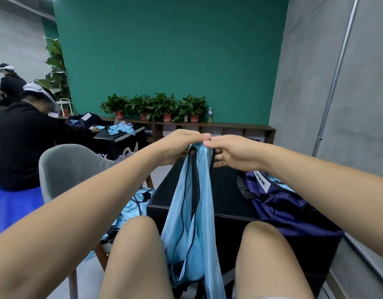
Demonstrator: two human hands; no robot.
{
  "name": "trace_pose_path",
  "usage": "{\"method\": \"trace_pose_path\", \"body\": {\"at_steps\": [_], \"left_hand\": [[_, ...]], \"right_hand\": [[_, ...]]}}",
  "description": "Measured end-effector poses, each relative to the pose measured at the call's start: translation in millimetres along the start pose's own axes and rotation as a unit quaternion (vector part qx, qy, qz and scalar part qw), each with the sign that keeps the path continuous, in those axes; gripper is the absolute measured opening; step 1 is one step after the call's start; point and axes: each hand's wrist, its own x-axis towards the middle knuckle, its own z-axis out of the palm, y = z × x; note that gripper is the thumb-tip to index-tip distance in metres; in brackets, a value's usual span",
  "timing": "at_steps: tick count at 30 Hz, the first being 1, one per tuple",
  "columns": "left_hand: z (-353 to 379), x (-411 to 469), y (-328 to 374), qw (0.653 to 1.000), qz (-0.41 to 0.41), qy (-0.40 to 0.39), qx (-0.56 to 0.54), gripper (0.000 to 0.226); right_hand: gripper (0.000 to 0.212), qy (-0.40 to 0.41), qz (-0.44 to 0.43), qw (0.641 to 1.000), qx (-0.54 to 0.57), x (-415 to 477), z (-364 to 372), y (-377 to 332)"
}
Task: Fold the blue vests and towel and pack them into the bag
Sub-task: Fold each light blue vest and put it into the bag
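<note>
The left hand (182, 146) and right hand (234, 153) are raised side by side, fingertips nearly touching. Each pinches the top edge of a light blue vest (189, 214) with dark trim. The vest hangs straight down from the hands, between the person's knees, in front of a black surface (226, 198). Below the right forearm, a navy bag (283, 206) lies slumped on that surface. Below the left forearm, more light blue cloth (132, 205) lies heaped beside a grey chair (67, 165).
</note>
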Motion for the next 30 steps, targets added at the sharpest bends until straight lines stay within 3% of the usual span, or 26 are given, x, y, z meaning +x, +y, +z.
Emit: {"method": "trace_pose_path", "body": {"at_steps": [4, 8, 18, 21, 30], "left_hand": [[1.3, 4.0, -25.7, 0.995, 0.007, 0.080, 0.061, 0.044], [9.7, -0.7, -69.9, 0.991, -0.029, 0.131, 0.029, 0.044], [56.1, -44.5, -200.7, 0.982, -0.151, 0.108, 0.021, 0.027], [75.9, -55.8, -228.4, 0.977, -0.188, 0.099, 0.017, 0.026], [114.8, -70.1, -258.5, 0.972, -0.228, 0.051, -0.018, 0.050]], "right_hand": [[0.021, 0.034, -0.011, 0.999, 0.019, 1.7, -6.2, -1.9], [0.018, 0.109, -0.024, 0.994, 0.014, 7.4, -12.9, -7.8], [0.025, 0.191, -0.019, 0.981, 0.001, 5.4, -37.7, -21.4], [0.018, 0.213, -0.024, 0.977, -0.001, 2.2, -44.0, -26.1], [0.024, 0.235, -0.027, 0.972, -0.007, -6.9, -60.0, -32.1]]}}
